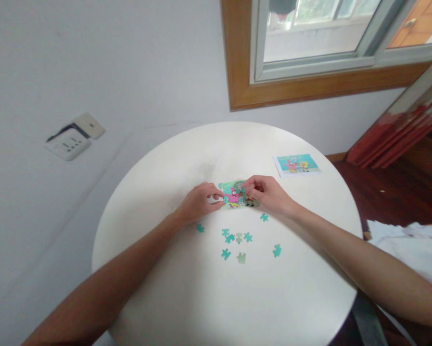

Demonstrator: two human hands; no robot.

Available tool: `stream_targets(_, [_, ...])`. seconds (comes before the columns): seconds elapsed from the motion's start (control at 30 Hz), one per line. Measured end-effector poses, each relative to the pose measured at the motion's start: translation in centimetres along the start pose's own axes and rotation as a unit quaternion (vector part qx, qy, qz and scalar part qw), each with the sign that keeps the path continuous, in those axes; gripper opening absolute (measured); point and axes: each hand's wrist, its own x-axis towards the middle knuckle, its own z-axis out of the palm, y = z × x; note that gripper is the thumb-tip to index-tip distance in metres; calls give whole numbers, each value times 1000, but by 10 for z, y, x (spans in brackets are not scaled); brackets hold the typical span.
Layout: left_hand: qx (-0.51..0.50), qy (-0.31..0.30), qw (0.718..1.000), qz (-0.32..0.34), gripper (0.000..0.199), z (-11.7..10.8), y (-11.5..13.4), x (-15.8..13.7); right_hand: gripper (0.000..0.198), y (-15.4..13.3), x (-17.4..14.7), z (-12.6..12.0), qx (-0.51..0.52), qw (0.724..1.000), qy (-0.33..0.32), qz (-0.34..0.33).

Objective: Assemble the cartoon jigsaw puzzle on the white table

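From the left hand (199,202), fingers parted, the jigsaw puzzle (233,197) runs lengthwise to the right hand (270,193), whose fingers' grip I can't tell.

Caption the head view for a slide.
Left hand and right hand at a partly built jigsaw, loose pieces nearby.

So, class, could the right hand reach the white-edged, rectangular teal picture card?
Probably yes: the card lies just beyond the right hand, and only white tabletop shows between them.
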Motion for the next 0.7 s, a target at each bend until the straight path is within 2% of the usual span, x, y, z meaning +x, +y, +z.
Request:
stream_targets(0.33, [-22, -11, 1000, 16, 14, -3, 3, 1, 13, 0, 0, -3, -26, 1000, 6, -12])
stream_targets(0.5, [6, -62, 995, 74, 22, -6, 6, 1, 14, -1, 0, -3, -41, 999, 1, -14])
stream_targets(0.7, [21, -76, 992, 94, 38, -8, 8, 1, 14, -2, -1, -4, -42, 999, -2, -10])
